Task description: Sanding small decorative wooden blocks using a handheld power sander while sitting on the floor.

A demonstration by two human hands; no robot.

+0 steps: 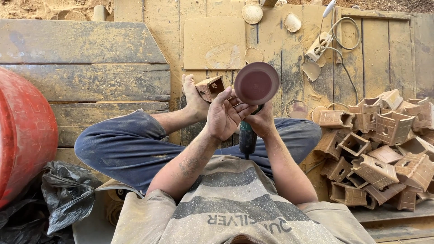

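I sit cross-legged on dusty wooden boards. My right hand [261, 121] grips the green body of a hand-held disc sander [247, 135], held upright. Its round reddish-brown sanding disc [256, 83] faces me. My left hand [224, 114] rests its fingers against the lower left edge of that disc. A small carved wooden box piece [210, 87] lies just behind my left hand, next to my bare foot [194, 98].
A heap of several similar carved wooden pieces [379, 149] sits on my right. A red drum [25, 131] and black plastic bags [63, 194] stand on my left. A white plug block with a cable [318, 45] and worn sanding discs [252, 13] lie ahead.
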